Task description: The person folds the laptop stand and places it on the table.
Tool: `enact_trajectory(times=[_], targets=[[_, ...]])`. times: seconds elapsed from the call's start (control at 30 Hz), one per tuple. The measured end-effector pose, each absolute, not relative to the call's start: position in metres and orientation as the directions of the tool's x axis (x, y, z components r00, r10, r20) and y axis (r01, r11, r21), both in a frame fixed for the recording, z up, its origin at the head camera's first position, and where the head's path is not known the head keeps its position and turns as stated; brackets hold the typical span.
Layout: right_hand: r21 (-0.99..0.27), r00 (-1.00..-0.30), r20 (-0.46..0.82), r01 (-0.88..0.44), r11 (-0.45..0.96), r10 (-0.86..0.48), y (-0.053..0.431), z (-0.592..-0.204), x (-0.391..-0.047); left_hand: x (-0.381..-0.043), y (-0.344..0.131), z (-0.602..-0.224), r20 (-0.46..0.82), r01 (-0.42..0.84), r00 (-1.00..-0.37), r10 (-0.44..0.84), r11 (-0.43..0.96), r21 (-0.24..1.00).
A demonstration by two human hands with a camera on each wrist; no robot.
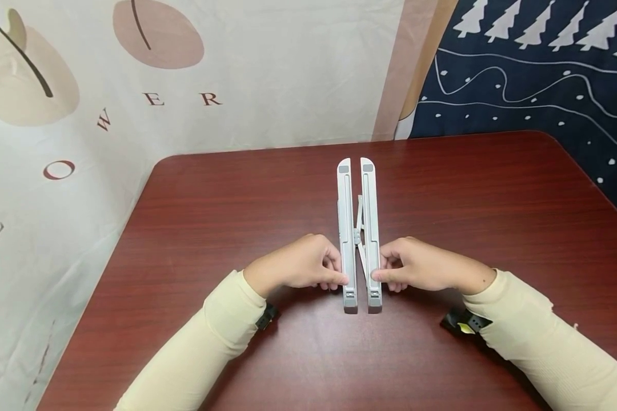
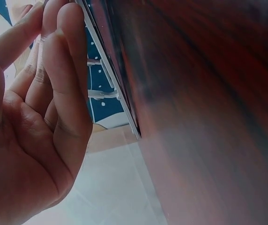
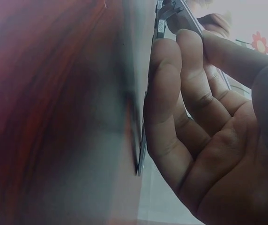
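Note:
A grey folding stand (image 1: 345, 217) lies on the dark red table (image 1: 211, 217), its two long bars almost side by side with a thin linkage between them. My left hand (image 1: 335, 275) pinches the near end of the left bar, thumb on top. My right hand (image 1: 384, 275) pinches the near end of the right bar (image 1: 371, 217) the same way. In the left wrist view my left hand's fingers (image 2: 63, 70) lie along the bar's edge (image 2: 109, 70). In the right wrist view my right hand's fingers (image 3: 171, 93) curl against the stand (image 3: 164, 21).
A pale flower-print cloth (image 1: 82, 142) hangs behind and to the left of the table. A dark blue cloth with white trees (image 1: 535, 74) hangs at the back right. The table's rounded far corners and left edge are in view.

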State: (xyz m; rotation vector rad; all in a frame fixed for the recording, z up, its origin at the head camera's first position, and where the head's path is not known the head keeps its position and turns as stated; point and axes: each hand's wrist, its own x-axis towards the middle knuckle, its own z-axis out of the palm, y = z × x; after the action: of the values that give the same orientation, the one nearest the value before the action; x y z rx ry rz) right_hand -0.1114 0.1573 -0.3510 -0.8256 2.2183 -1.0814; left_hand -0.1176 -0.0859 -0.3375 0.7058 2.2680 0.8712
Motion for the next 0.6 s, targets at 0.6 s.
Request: enact_trajectory(times=[0.6], targets=[[-0.824,-0.668,-0.186,-0.293,0.484,-0.721,0.1545,-0.3518,-0.1099,-0.1155,-0.0836,-0.335,-0.321,0.286,-0.672,0.668,0.633,0.719]])
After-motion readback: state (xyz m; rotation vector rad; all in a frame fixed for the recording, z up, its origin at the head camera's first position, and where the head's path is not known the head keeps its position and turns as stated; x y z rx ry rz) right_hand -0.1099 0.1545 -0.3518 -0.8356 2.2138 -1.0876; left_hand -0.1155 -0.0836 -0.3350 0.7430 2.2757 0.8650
